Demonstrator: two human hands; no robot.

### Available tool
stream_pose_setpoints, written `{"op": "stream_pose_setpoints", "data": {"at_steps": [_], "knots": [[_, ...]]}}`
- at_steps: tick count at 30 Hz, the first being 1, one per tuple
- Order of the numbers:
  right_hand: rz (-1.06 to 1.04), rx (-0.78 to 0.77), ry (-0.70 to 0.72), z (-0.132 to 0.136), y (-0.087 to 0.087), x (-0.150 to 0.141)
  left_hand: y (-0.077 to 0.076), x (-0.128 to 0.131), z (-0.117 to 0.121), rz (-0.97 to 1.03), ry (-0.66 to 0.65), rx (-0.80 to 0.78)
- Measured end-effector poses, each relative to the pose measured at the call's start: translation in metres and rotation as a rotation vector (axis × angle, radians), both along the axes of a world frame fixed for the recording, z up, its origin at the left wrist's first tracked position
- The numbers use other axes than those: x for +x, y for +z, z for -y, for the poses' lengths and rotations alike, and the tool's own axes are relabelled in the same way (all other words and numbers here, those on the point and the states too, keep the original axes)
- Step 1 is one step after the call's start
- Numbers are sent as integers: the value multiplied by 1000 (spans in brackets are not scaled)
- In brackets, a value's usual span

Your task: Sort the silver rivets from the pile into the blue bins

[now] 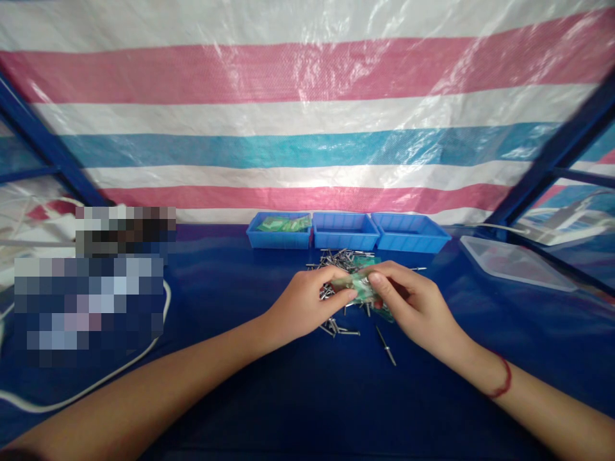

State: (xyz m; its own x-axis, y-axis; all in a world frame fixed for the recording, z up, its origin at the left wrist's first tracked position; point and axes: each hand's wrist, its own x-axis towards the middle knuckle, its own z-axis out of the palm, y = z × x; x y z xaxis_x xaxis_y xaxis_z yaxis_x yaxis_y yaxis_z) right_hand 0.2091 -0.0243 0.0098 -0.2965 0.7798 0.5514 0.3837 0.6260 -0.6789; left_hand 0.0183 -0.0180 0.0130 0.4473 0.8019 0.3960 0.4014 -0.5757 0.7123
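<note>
In the head view, the left hand (pixel 300 301) and right hand (pixel 420 301) each keep a narrow grip on a green-tinted plastic bag (pixel 364 287). It is above scattered blind rivets (pixel 342 258) on the blue tabletop (pixel 216 397), before three blue bins (pixel 346 241).

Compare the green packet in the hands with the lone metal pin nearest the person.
Color: the packet is green; the metal pin is silvery gray.
Shape: the packet is broad and crinkled; the pin is slim and straight.
Support: the left hand and right hand pinch the packet; the pin lies on the blue table.
</note>
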Motion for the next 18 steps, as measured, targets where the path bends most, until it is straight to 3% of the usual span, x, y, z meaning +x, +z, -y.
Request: {"op": "stream_pose_setpoints", "data": {"at_steps": [4,7,12,15,18], "knots": [[56,-28,52,1,2,-1,3,-4,1,9,67,-42],[154,18,60,1,3,1,5,-6,3,35,36,-22],[116,301,74,5,5,8,7,-9,9,164,-31,-33],[118,450,95,9,10,12,8,-8,11,236,-15,-157],[136,518,80,12,15,12,9,-6,11,218,-88,-304]]}}
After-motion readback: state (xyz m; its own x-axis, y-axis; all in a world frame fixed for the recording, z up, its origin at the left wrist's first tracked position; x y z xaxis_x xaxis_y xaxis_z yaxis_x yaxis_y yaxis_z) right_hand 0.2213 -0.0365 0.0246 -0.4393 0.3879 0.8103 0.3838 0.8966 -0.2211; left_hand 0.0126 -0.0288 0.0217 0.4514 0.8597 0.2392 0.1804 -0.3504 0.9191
